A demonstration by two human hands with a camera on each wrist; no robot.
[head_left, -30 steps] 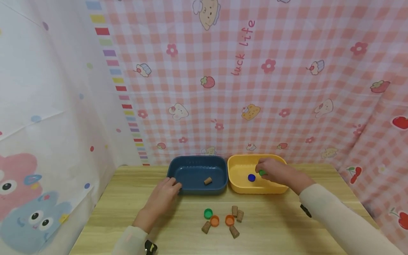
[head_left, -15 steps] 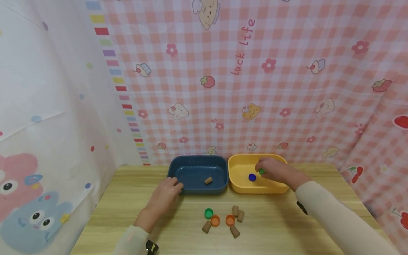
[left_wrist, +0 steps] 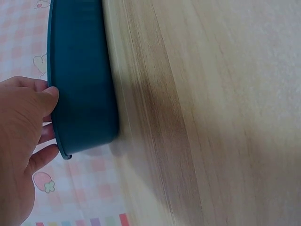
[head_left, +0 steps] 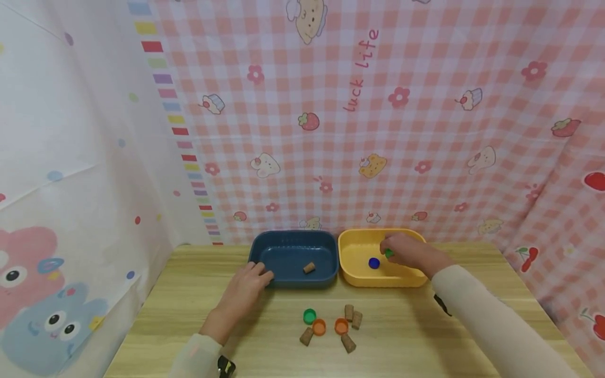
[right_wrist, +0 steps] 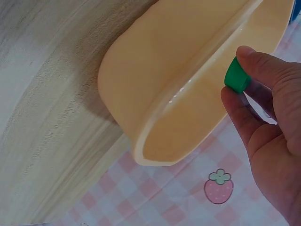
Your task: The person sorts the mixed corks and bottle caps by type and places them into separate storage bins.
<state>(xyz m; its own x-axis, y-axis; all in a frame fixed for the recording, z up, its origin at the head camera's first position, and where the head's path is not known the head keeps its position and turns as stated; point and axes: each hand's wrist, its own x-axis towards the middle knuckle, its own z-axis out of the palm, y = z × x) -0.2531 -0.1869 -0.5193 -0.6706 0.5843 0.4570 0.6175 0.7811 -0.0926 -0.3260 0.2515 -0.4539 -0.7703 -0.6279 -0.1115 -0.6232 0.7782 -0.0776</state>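
My right hand [head_left: 408, 253] pinches a green bottle cap [right_wrist: 237, 76] between thumb and finger over the yellow bin [head_left: 385, 281]. Inside that bin lies a dark blue cap [head_left: 374, 263]. At the near left corner of the dark blue bin [head_left: 298, 284], my left hand [head_left: 246, 286] grips the rim, with the thumb on the outer wall in the left wrist view. One cork [head_left: 309, 268] lies in the blue bin. On the table in front are another green cap [head_left: 309, 316], two orange caps, one left [head_left: 319, 327] and one right [head_left: 341, 326], and several corks [head_left: 348, 344].
The two bins stand side by side at the back of the wooden table [head_left: 264, 346]. A pink checked cloth [head_left: 331, 142] hangs right behind them. On the left hangs a white patterned cloth [head_left: 85, 184].
Both hands stay nearly in place. The right forearm has shifted slightly to the left, while the green cap remains in the right fingers over the yellow bin.
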